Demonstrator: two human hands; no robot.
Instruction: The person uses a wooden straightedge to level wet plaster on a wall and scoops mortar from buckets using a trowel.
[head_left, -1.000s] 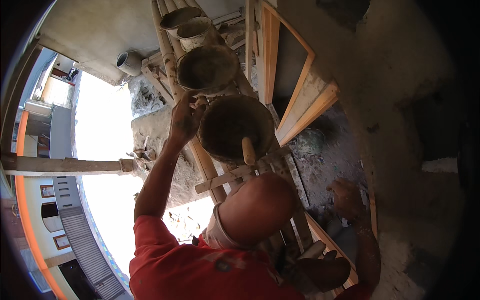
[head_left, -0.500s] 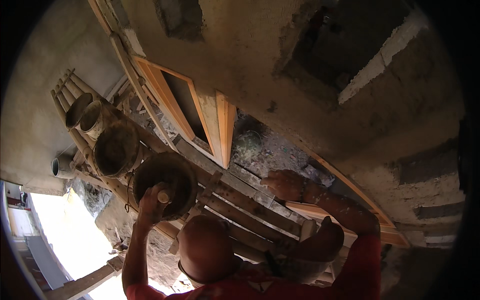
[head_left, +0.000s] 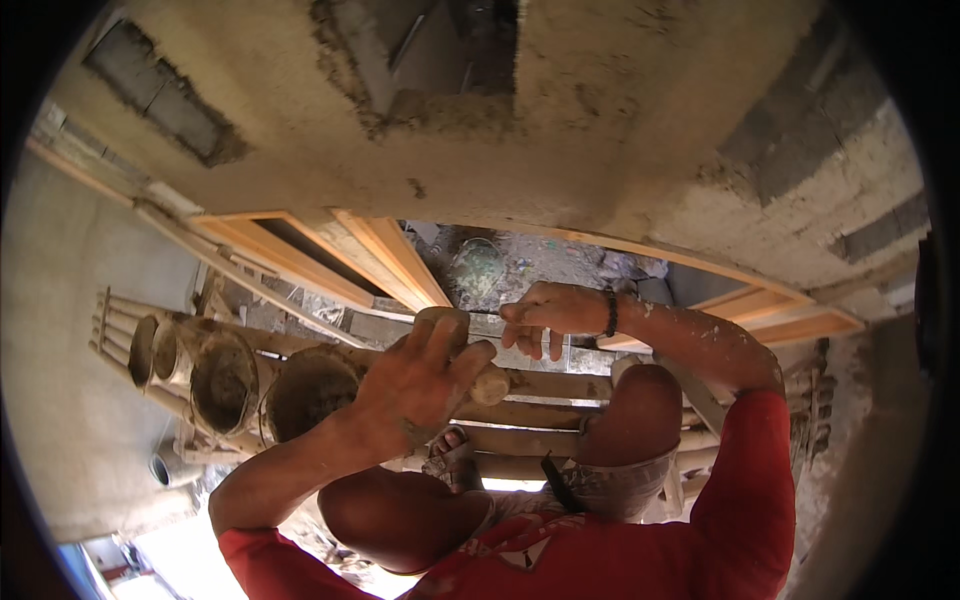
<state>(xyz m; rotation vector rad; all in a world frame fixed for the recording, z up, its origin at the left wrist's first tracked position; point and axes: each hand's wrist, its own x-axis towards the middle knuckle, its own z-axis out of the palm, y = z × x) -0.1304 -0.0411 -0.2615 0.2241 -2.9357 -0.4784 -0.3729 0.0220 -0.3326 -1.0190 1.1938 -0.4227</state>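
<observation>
My left hand [head_left: 415,385] is closed around a wooden-handled tool [head_left: 488,385] crusted with mortar, held in front of me above the bamboo platform [head_left: 545,410]. Just right of it, my right hand [head_left: 545,320] hangs in the air with bent, separated fingers, holding nothing that I can see; a dark band circles its wrist. Low on the left, mortar-stained buckets [head_left: 222,385] stand in a row on the platform, the closest [head_left: 305,395] with a dark mix inside and partly behind my left forearm.
Rough plastered wall [head_left: 630,140] fills the upper view, with dark openings in it. Orange wooden frames [head_left: 390,255] edge a gap over rubble [head_left: 520,260]. My bent knees are on the platform. A pale wall [head_left: 90,250] stands at left, a pail [head_left: 170,465] low beside it.
The view has swung from the buckets round to face the wall. My left hand has lifted the tool out of the nearest bucket and brought it rightward, close to my right hand.
</observation>
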